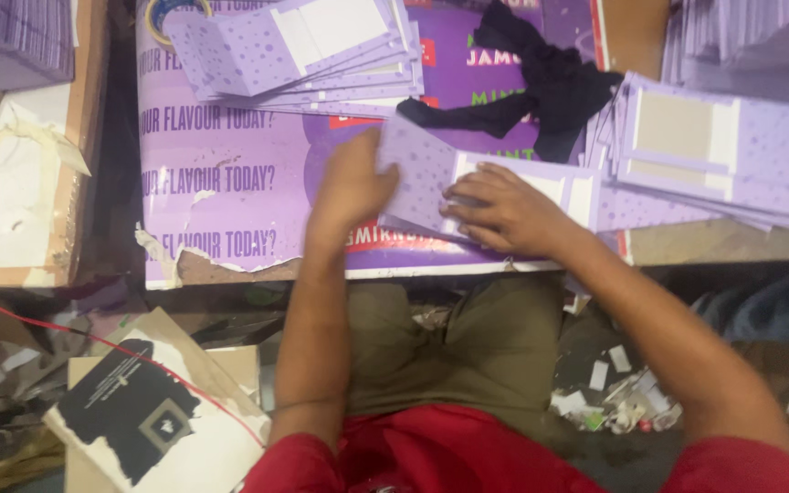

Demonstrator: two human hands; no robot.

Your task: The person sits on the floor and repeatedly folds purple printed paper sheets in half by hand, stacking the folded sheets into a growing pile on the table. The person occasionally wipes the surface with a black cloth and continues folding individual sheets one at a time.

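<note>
Both hands flat on lilac card (422, 178) btwn them – left hand (351, 187) at edge, right hand (502, 212) pressing, neither gripping.

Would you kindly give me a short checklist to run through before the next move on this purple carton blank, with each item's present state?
1. Left hand on the carton blank: ok, it presses the blank's left edge.
2. Right hand on the blank: ok, fingers spread flat on its near side.
3. Blank lying flat on the purple board: ok, apart from the stacks.
4. Far stack of blanks clear of the hands: ok.
5. Right-side stack within reach: ok, beside the right hand.
6. Black cloth off the blank: cannot tell, its end lies near the far edge.
</note>
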